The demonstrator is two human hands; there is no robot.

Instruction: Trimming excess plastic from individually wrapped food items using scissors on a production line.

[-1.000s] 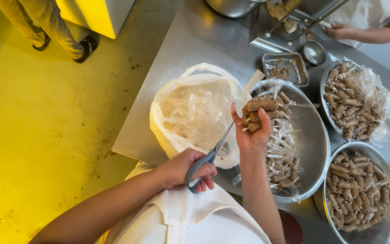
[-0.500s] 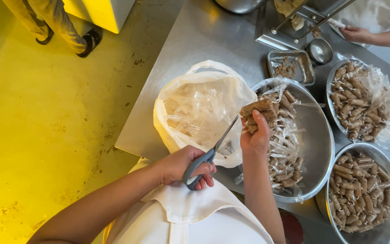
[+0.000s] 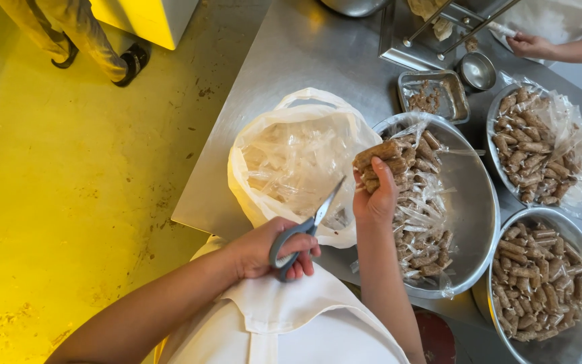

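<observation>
Holding sausage packet (image 3: 389,156) in right grip (image 3: 374,199), scissors (image 3: 304,228) left.

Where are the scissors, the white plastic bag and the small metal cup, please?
scissors (image 3: 296,234): head view, on the grey handle.
white plastic bag (image 3: 289,160): head view, on its clear lining.
small metal cup (image 3: 477,70): head view, on its inside.

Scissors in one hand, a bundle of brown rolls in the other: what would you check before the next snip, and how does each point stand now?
1. Left hand grips the scissors by the handles: ok.
2. Blades clear of fingers: ok, the tip points up beside the right hand, with a gap.
3. Right hand holds the bundle of rolls firmly: ok, raised over the bowl's left rim.
4. White plastic bag open: ok.
5. Where the wrapping should be cut: cannot tell.
</observation>
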